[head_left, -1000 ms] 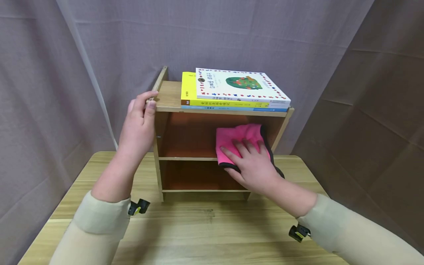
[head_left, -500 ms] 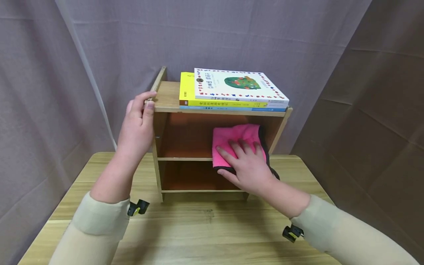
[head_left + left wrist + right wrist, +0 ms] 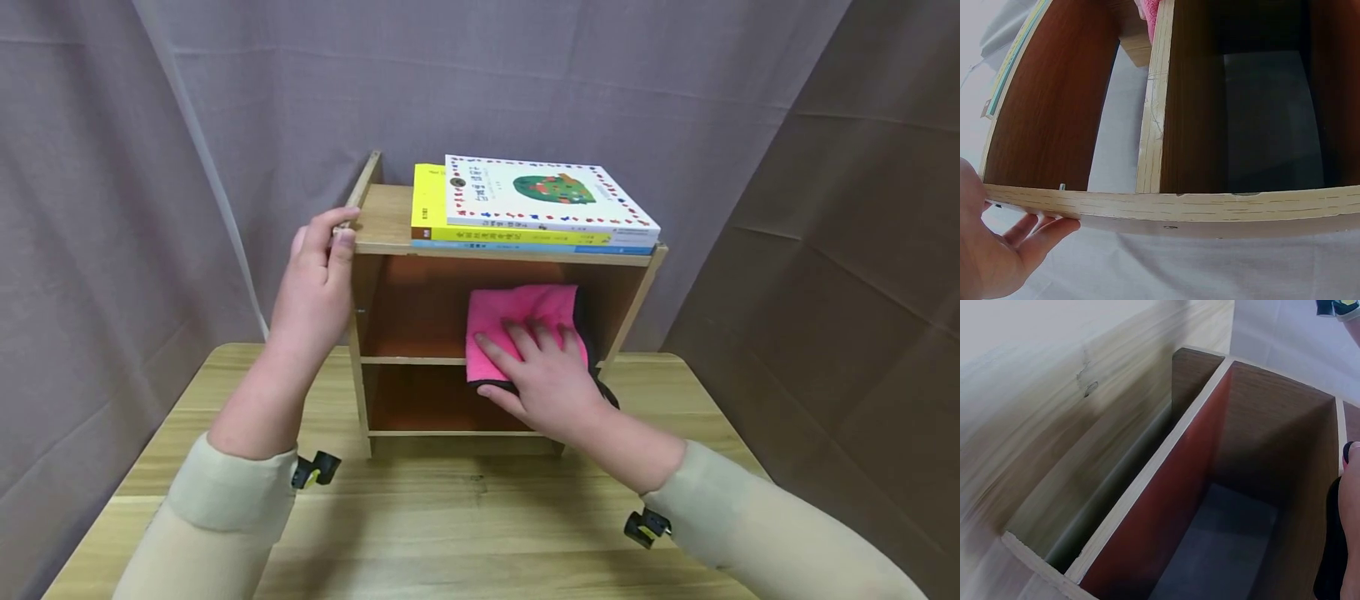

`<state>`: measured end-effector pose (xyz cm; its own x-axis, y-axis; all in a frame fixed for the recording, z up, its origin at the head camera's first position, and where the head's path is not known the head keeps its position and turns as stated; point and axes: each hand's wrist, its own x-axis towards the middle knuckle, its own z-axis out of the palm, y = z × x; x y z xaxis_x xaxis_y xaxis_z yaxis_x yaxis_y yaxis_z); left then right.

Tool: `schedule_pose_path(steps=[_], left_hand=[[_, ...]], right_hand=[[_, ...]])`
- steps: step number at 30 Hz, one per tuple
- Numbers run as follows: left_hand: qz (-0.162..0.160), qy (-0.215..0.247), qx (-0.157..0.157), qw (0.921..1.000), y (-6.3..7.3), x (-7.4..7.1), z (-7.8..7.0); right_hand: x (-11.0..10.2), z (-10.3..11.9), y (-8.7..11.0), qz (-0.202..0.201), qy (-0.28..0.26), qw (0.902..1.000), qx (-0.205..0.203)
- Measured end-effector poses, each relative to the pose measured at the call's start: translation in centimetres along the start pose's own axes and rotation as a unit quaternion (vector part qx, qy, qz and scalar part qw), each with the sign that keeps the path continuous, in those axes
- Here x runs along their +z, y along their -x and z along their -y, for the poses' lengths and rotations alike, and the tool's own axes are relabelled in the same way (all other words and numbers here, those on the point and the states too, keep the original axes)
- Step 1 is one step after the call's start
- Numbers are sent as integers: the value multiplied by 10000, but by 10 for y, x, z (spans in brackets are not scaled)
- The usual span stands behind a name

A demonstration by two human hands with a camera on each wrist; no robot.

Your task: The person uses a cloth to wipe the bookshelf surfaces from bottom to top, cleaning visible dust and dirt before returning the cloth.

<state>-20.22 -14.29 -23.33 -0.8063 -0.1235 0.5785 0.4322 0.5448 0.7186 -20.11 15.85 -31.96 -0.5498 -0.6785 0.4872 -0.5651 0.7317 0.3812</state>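
A small wooden bookshelf (image 3: 386,212) stands on the table, with open compartments facing me. My left hand (image 3: 315,283) grips its upper left corner, thumb at the front and fingers over the side panel. In the left wrist view, that hand (image 3: 991,256) bends around the panel's edge (image 3: 1210,207). My right hand (image 3: 551,379) lies with spread fingers on a pink cloth (image 3: 491,312) trimmed in black, at the upper compartment and over the middle shelf's front edge. Only a sliver of the right hand (image 3: 1350,519) shows in the right wrist view.
Three books, a white one (image 3: 555,192) above a yellow one (image 3: 427,200) and a blue one (image 3: 450,245), lie stacked on the bookshelf. Grey curtains (image 3: 300,100) hang behind it. The wooden table (image 3: 420,517) extends in front; a brown curtain (image 3: 840,250) hangs at the right.
My right hand and the pink cloth have slid left across the upper compartment, showing more of its right side. The left hand keeps its hold at the corner.
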Motion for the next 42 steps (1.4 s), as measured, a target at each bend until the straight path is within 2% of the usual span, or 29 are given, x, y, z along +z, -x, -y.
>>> schedule_pose_path(steps=[11,25,42], left_hand=[[-3,-13,-10,10000,0,0,0],[34,-53,-57,10000,0,0,0],[71,-100,-96,9999,0,0,0]], right_hand=[[0,7,-7,37,-74,10000,-53],[-2,19,-18,373,-146,9992,-20],[0,41,-37,325,-114,9993,-155]])
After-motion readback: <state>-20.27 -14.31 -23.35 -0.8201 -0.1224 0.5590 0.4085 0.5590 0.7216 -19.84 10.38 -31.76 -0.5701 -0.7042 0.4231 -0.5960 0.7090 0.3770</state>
